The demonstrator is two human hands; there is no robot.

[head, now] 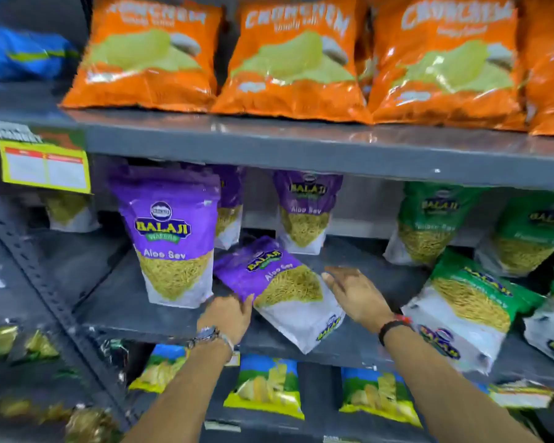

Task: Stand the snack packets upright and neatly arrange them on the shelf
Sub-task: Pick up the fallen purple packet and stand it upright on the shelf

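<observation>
A purple Aloo Sev packet [282, 282] lies flat and tilted on the grey middle shelf [115, 302], its white bottom over the front edge. My left hand [227, 314] touches its lower left edge, fingers curled against it. My right hand [352, 292] hovers open just right of the packet. A second purple packet [170, 238] stands upright to the left, and two more stand behind: one [304, 212] at the back, one [229, 203] half hidden. Green packets lean to the right, one [470, 308] lying tilted at the front.
Orange Crunchem bags [295, 59] line the shelf above, whose grey edge [301, 151] overhangs the packets. A yellow price tag [45, 169] hangs at the left. Blue-and-yellow chip bags [266, 388] fill the shelf below. A perforated grey upright [39, 273] runs diagonally at the left.
</observation>
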